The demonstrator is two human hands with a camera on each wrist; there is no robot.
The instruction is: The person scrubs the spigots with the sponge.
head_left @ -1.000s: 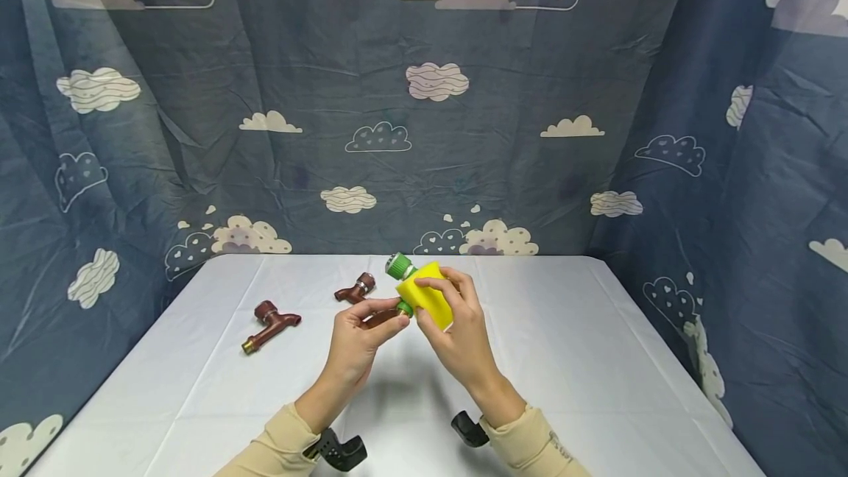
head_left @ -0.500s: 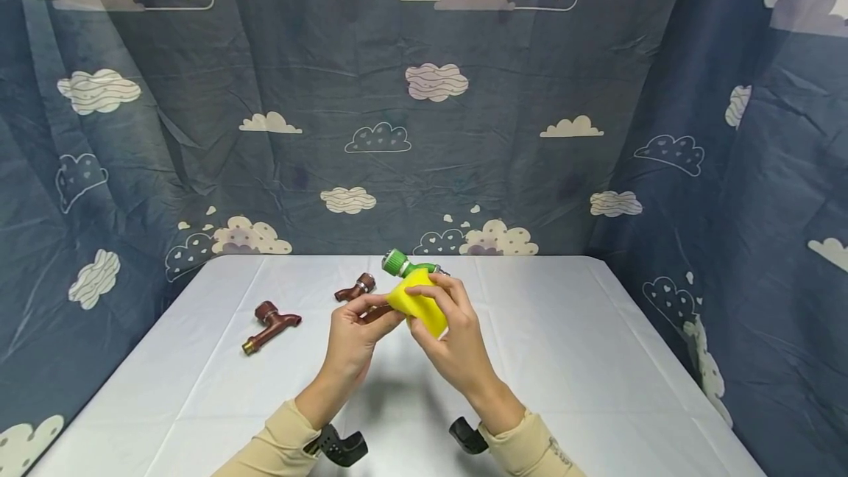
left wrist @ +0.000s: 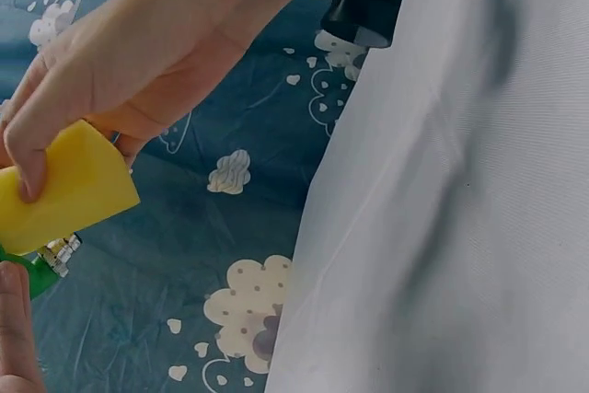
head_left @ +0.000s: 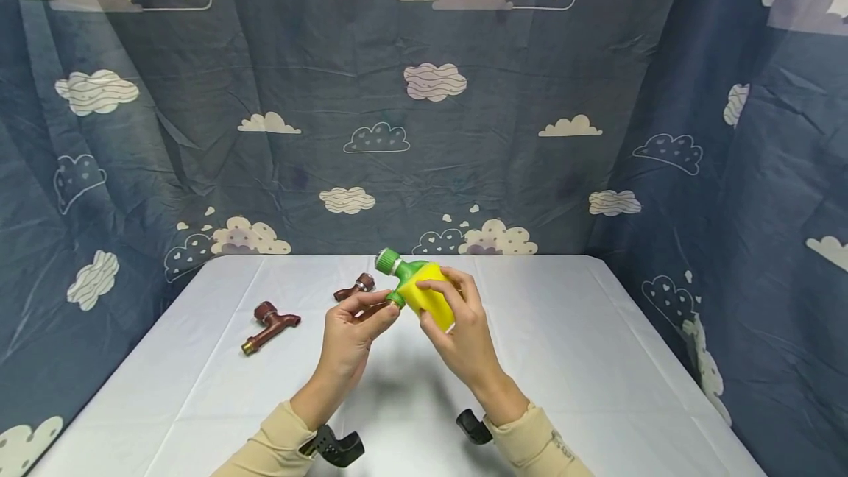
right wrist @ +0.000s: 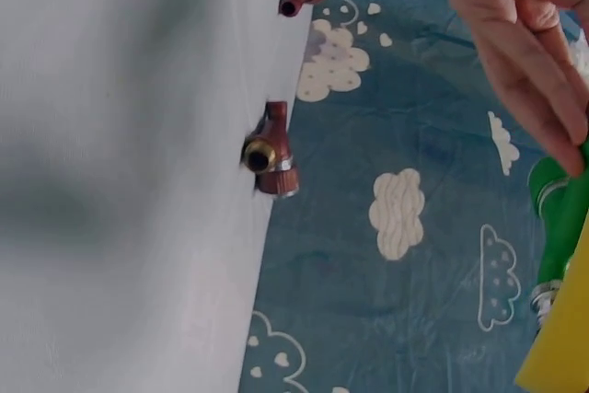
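Observation:
A green tap [head_left: 409, 269] with a ribbed green knob is held above the table in the head view. My left hand [head_left: 342, 337] pinches one green end of it between thumb and fingers. With its fingers curled, my right hand [head_left: 469, 341] grips a yellow sponge [head_left: 429, 299] wrapped against the tap's body and hiding part of it. In the left wrist view the right hand [left wrist: 147, 62] bends the sponge [left wrist: 74, 186] over the tap, whose metal end [left wrist: 60, 253] sticks out. The right wrist view shows the left hand's fingers [right wrist: 538, 80] on the tap [right wrist: 560, 236].
Two brown taps lie on the white-covered table [head_left: 570, 359]: one [head_left: 270, 327] to the left, the other [head_left: 355, 287] farther back, close behind the left hand. A dark cloud-print curtain [head_left: 298, 57] surrounds the table's back and sides.
The sponge slid left over the tap's lower end half a second ago and is now back to the right, uncovering that end. The tap's knob has shifted slightly left and up.

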